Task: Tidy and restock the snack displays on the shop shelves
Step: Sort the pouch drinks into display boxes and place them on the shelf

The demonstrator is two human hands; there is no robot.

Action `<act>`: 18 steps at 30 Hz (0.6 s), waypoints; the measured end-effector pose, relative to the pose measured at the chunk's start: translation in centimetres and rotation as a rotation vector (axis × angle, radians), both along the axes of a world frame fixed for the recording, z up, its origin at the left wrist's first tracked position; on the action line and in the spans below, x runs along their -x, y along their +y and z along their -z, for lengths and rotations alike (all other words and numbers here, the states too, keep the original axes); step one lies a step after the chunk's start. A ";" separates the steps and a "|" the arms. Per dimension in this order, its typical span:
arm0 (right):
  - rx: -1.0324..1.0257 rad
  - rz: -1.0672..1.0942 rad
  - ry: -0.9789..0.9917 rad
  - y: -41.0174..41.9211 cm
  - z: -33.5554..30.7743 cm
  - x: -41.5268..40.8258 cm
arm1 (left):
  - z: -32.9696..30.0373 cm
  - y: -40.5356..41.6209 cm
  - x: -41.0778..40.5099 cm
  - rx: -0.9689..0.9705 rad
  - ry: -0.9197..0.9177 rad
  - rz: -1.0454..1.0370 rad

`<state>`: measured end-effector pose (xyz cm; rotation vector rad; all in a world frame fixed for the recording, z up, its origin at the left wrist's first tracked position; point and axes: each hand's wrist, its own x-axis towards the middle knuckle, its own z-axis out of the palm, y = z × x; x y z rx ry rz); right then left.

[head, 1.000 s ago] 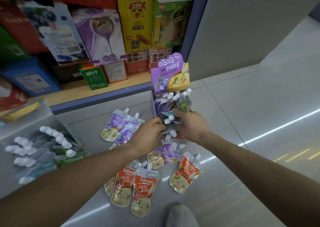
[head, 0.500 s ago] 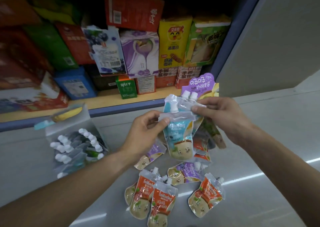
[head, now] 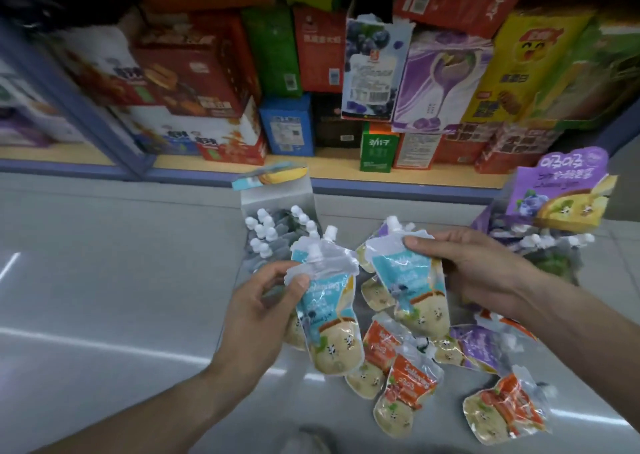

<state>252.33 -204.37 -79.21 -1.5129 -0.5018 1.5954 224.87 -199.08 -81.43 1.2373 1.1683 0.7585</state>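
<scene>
A moment ago both my hands gripped one bunch of blue soft-plastic spouted snack pouches; now I've split it, so sorting by flavour can go on. My left hand (head: pixel 263 309) pinches one blue pouch (head: pixel 327 315) near its neck, possibly two stacked. My right hand (head: pixel 474 270) pinches another blue pouch (head: pixel 412 287) by its top corner. Both hang above the orange pouches (head: pixel 401 391) and purple pouches (head: pixel 474 346) on the grey floor (head: pixel 104 280).

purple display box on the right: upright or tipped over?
Upright. The purple display box stands on the floor with its header card pointing up and the white pouch caps sticking up out of it.
</scene>
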 end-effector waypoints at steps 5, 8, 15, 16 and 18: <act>0.135 0.005 0.218 0.8 0.4 6.1 | 1.0 -0.5 1.2 -0.009 0.009 -0.152; 0.199 0.040 0.339 0.3 1.7 9.9 | 1.1 -1.7 0.7 0.110 -0.129 -0.226; 0.180 -0.151 0.271 -1.3 4.7 12.0 | 3.4 -2.9 1.9 0.274 0.003 -0.217; 0.141 -0.148 0.164 -1.3 4.9 12.3 | 3.4 -2.8 2.2 0.263 -0.011 -0.173; 0.070 -0.092 -0.074 -0.6 5.0 13.0 | 3.2 -2.0 2.7 0.207 -0.063 -0.115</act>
